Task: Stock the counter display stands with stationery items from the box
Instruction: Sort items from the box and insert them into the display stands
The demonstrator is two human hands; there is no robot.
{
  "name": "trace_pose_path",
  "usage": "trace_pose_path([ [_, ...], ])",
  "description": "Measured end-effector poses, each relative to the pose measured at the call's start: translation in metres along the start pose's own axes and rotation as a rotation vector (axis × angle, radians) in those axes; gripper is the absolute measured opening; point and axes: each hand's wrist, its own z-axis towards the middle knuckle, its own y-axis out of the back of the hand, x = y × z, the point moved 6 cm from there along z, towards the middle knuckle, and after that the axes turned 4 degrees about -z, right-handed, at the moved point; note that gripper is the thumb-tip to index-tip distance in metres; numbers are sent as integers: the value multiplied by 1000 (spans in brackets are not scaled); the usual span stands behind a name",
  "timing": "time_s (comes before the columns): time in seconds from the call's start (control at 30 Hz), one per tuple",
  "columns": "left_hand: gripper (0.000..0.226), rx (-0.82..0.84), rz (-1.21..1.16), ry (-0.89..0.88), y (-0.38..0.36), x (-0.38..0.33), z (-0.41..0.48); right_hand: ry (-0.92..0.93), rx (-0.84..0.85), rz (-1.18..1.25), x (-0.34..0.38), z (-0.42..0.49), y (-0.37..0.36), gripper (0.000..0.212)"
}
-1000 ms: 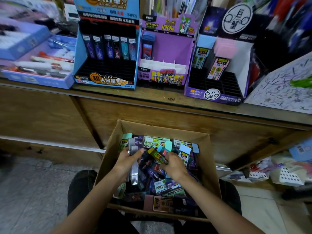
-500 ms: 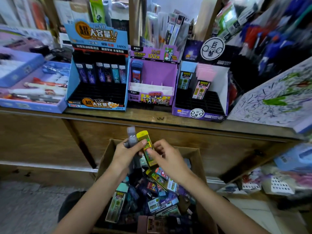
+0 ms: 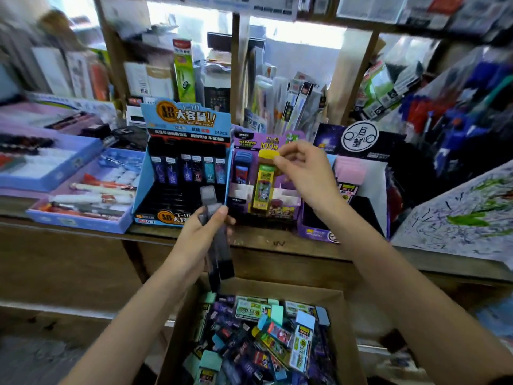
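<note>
Head view, single camera, looking down over both forearms.

- Yellow case (image 3: 263,187): slim rectangular plastic box with a printed label and a rounded yellow cap. Long axis close to vertical, cap up, foot down among the white card dividers of the purple stand (image 3: 244,140). That stand sits on the table (image 3: 277,241) near its front edge, in the middle of three stands.
- Right hand (image 3: 308,173): arm reaches forward and up from the lower right, wrist bent. Thumb and fingertips pinch the yellow case by its cap; the other fingers are loosely curled.
- Left hand (image 3: 200,237): raised just in front of the table's front edge, knuckles outward. Its fingers are curled round the grey cases (image 3: 222,257), long thin smoky plastic ones. They stand nearly upright, tops tipped slightly left, lower ends pointing down at the box. Whether there are two or more I cannot tell.
- Box (image 3: 291,289): brown cardboard, open, below the table's front edge. It is heaped with small cases lying every way, in teal, purple, yellow and pale blue.
- Blue stand (image 3: 188,118): glossy card, left of the purple one, with a row of dark cases upright at its back.
- Black stand (image 3: 358,140): right of the purple one, round white emblem on its header.
- Lilac trays (image 3: 83,190) of pens sit toward the table's left end; a scribbled pad (image 3: 458,212) sits toward its right end.
</note>
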Motion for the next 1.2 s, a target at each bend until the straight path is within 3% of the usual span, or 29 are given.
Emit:
trace_pose_path([
  [0.13,18,4,-84,41,17,-1,4,87,-175,-145,2,40,7,14],
  [0.3,27,30,-146,23,25,-3,4,33,-108,-192,-24,51,-16,3],
  [0.53,24,11,-155,3,30,-3,10,-13,22,-374,-43,46,-34,2],
  [0.7,30,25,-201,-9,24,-8,13,58,-86,-473,-26,22,-27,14],
  [0.73,30,35,-208,-12,21,-10,13,95,-79,-422,-21,8,-29,11],
  [0.8,27,62,-221,-15,14,-13,13,59,103,-232,-21,-24,-47,8],
  [0.87,26,93,-235,-21,4,-15,13,-122,365,-25,-31,-57,-76,15],
  [0.93,26,102,-220,-38,-3,-16,12,-400,502,237,-44,-83,-98,22],
  [0.97,26,90,-195,-52,-5,-15,11,-517,529,404,-49,-93,-105,26],
  [1.03,27,56,-135,-80,-5,-12,9,-579,519,634,-51,-102,-111,38],
  [1.2,30,-11,-25,-64,1,-11,5,-432,368,514,-53,-91,-96,32],
])
